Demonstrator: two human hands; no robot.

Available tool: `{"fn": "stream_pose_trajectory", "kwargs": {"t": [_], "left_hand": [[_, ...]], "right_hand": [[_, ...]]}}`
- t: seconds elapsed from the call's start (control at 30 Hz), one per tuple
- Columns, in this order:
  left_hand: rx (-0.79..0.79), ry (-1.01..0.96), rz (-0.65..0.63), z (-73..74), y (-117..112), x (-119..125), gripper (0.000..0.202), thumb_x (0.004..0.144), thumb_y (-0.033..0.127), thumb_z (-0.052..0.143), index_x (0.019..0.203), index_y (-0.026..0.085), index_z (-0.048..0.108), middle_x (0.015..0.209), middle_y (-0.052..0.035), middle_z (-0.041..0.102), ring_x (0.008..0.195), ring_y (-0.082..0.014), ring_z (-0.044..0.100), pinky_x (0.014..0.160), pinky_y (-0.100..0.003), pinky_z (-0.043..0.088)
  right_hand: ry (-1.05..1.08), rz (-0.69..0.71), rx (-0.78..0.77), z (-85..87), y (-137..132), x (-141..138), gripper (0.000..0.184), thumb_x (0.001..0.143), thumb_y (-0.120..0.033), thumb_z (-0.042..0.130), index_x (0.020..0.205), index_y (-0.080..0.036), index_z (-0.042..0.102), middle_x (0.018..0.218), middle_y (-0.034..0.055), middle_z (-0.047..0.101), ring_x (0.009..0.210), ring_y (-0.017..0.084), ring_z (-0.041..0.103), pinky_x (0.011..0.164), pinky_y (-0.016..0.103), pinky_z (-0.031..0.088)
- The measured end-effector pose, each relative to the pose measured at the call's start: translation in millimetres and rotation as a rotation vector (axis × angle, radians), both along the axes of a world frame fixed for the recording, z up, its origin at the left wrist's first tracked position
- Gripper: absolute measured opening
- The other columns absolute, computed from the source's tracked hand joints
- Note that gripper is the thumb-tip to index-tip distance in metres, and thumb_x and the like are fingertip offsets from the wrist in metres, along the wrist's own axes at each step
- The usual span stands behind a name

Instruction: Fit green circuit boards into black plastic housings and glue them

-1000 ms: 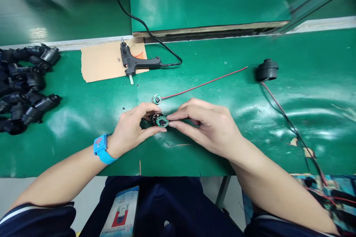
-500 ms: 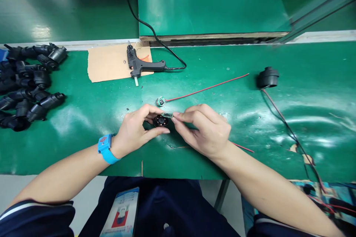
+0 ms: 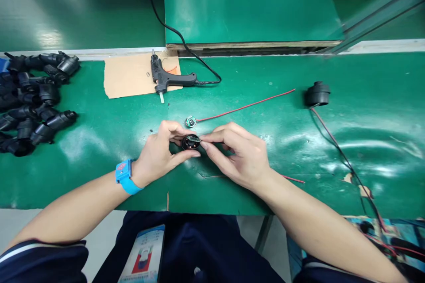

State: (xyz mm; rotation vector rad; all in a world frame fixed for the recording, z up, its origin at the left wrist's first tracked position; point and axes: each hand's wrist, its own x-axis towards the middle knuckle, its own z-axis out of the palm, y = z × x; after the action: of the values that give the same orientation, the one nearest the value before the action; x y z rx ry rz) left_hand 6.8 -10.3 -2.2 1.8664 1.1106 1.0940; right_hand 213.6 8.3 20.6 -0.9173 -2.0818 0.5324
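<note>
Between thumb and fingers, my left hand (image 3: 168,146) grips a round black housing (image 3: 189,145), its opening facing up. My right hand (image 3: 237,152) pinches the edge of a small round circuit board (image 3: 194,139), which lies tilted over the mouth of the housing; whether it touches the inside I cannot tell. Just beyond my fingertips lies another small round circuit board (image 3: 191,121) with a red wire (image 3: 245,107) running off to the right. A second red wire (image 3: 294,179) comes out from beneath my right forearm.
A glue gun (image 3: 172,78) rests on a piece of cardboard (image 3: 128,75), its black cord trailing back. Several black plastic fittings (image 3: 46,93) are heaped at the left. At the right stands a black cap-shaped part (image 3: 317,94) with a cable leading to the table's front edge.
My right hand has moved slightly left, bringing the circuit board from the housing's rim to over its opening. The left hand still holds the housing.
</note>
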Motion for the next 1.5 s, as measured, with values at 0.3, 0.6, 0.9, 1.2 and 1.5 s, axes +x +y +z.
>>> {"fn": "stream_pose_trajectory", "kwargs": {"t": [0.3, 0.6, 0.9, 1.2, 1.5], "left_hand": [[0.338, 0.288, -0.05, 1.2, 6.0, -3.1, 0.024, 0.089, 0.032, 0.073, 0.106, 0.016, 0.066, 0.114, -0.0101, 0.075, 0.102, -0.0172, 0.075, 0.091, -0.026, 0.061], [0.419, 0.364, -0.047, 0.0, 4.8, -5.9, 0.026, 0.09, 0.032, 0.072, 0.11, 0.016, 0.068, 0.114, -0.0091, 0.076, 0.102, -0.0166, 0.075, 0.092, -0.024, 0.061], [0.43, 0.38, -0.056, 1.9, 6.2, -5.3, 0.022, 0.09, 0.032, 0.072, 0.105, 0.017, 0.069, 0.109, -0.0072, 0.076, 0.095, -0.0148, 0.076, 0.086, -0.022, 0.062], [0.493, 0.435, -0.055, 1.1, 4.3, -6.5, 0.022, 0.09, 0.03, 0.072, 0.106, 0.014, 0.07, 0.111, -0.0099, 0.075, 0.097, -0.0162, 0.075, 0.088, -0.022, 0.062], [0.533, 0.48, -0.072, 3.9, 6.0, -6.6, 0.02, 0.093, 0.029, 0.069, 0.107, 0.015, 0.07, 0.111, -0.0094, 0.076, 0.096, -0.0169, 0.076, 0.087, -0.024, 0.063]], "right_hand": [[0.056, -0.068, -0.109, -1.2, -2.0, -0.9, 0.005, 0.089, -0.012, 0.067, 0.091, -0.016, 0.069, 0.074, 0.0017, 0.064, 0.062, 0.01, 0.054, 0.052, 0.023, 0.045], [0.058, -0.059, -0.12, -0.8, -1.2, 1.4, 0.005, 0.089, -0.012, 0.066, 0.093, -0.015, 0.07, 0.077, 0.0022, 0.065, 0.064, 0.01, 0.054, 0.053, 0.023, 0.044], [0.081, -0.066, -0.171, 1.6, -0.8, 2.1, 0.004, 0.09, -0.014, 0.066, 0.092, -0.016, 0.07, 0.075, 0.0013, 0.065, 0.062, 0.01, 0.053, 0.052, 0.023, 0.044], [0.075, -0.05, -0.205, 2.7, -0.6, 3.0, 0.004, 0.09, -0.015, 0.066, 0.09, -0.017, 0.07, 0.075, 0.0014, 0.065, 0.061, 0.01, 0.053, 0.051, 0.023, 0.042], [0.078, -0.063, -0.247, 2.9, -1.2, 2.9, 0.005, 0.089, -0.016, 0.065, 0.088, -0.017, 0.07, 0.073, 0.0005, 0.063, 0.059, 0.009, 0.052, 0.05, 0.023, 0.041]]}}
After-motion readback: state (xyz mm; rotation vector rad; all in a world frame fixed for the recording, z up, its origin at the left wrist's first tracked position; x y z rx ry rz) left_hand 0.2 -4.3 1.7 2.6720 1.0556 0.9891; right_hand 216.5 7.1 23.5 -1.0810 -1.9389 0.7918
